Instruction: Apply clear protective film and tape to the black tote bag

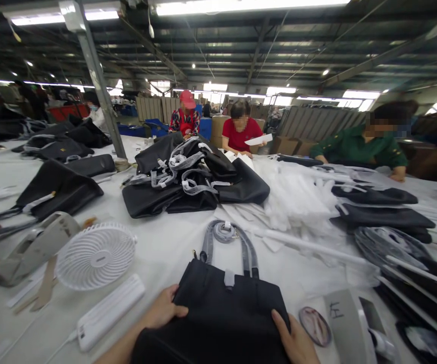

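Observation:
A black handbag [222, 313] lies on the white table right in front of me. Its wrapped handles [249, 247] point away from me, and a coiled strap sits between them. A pale tab [229, 279] covers the middle of the bag's top edge. My left hand [167, 308] grips the bag's left side, thumb on top and the other fingers partly hidden at the edge. On the right side, my right hand [294, 336] is closed on the bag in the same way, its thumb lying on the black surface.
Left of the bag are a white fan [97, 257], a white power bank-like block [110, 313] and a tape dispenser [32, 250]. Another tape dispenser [349, 323] stands at right. Black bags [191, 184] are heaped ahead, beside white plastic wrapping [297, 192]. Several people work across the table.

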Demonstrator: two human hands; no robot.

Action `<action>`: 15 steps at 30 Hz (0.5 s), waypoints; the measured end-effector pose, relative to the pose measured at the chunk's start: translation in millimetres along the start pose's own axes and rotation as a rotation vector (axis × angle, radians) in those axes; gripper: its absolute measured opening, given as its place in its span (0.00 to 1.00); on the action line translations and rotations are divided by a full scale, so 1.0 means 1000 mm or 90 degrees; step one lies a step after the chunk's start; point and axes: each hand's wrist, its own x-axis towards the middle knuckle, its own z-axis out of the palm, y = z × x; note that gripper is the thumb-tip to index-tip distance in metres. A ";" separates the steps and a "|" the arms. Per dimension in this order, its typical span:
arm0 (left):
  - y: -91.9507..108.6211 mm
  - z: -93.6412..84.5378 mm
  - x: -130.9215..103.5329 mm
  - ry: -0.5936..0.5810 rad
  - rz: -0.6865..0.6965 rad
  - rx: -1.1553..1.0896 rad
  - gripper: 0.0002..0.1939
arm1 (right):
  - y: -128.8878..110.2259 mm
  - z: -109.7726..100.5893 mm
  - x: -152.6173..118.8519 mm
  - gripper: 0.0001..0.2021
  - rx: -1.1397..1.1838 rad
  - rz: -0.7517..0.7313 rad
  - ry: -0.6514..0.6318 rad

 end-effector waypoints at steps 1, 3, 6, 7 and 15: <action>-0.002 -0.001 0.001 0.007 0.003 0.009 0.27 | 0.000 0.003 0.000 0.28 -0.004 0.011 0.011; -0.007 -0.003 0.003 0.023 0.010 0.032 0.28 | 0.002 0.009 0.001 0.28 -0.013 0.029 0.031; -0.010 -0.005 0.005 0.037 0.030 0.071 0.30 | 0.004 0.007 0.008 0.26 -0.022 0.024 0.028; -0.010 -0.005 0.005 0.038 0.037 0.083 0.30 | 0.003 0.003 0.012 0.25 -0.027 0.019 0.020; -0.006 -0.006 -0.008 0.085 0.055 0.191 0.30 | -0.016 -0.005 0.042 0.15 -0.076 -0.049 0.098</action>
